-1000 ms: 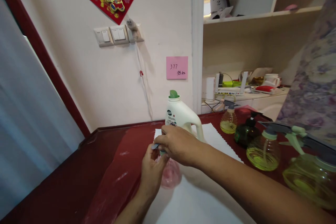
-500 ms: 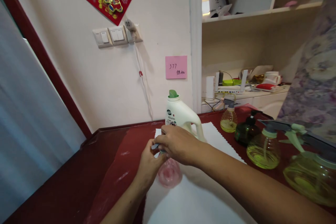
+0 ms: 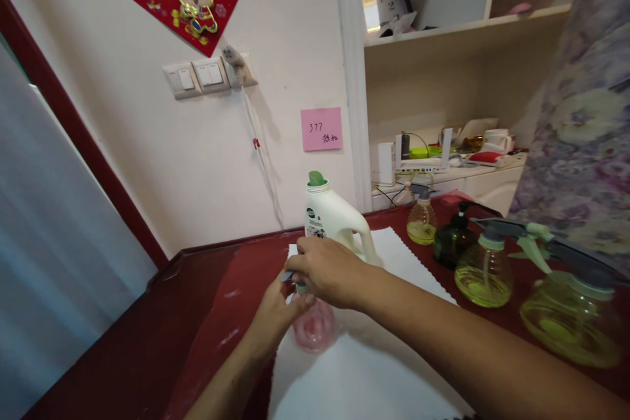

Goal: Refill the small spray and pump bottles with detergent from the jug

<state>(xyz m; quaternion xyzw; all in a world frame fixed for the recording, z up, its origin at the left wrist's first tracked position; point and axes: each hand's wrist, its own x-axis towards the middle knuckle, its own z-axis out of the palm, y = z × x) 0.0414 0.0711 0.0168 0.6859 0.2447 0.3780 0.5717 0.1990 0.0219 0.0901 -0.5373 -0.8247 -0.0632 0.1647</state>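
My right hand (image 3: 327, 272) and my left hand (image 3: 275, 318) meet over a white sheet (image 3: 364, 374), both pinching a small grey and green plastic part (image 3: 290, 277). Most of that part is hidden by my fingers. Just below my hands lies a clear pink plastic bottle (image 3: 314, 327), its top hidden behind them. Behind my right hand stands a white detergent jug (image 3: 325, 220) with a green cap and a handle. My right wrist passes close to the jug's handle.
Several spray bottles (image 3: 485, 279) with yellowish liquid and a dark pump bottle (image 3: 455, 239) stand to the right on the red tabletop (image 3: 221, 315). A floral-clothed person (image 3: 575, 157) stands at the far right. A pale curtain (image 3: 63, 243) hangs at the left.
My hands stay together on the small part, with only slight finger shifts. The whole scene has slid a little left in view as my head turned.
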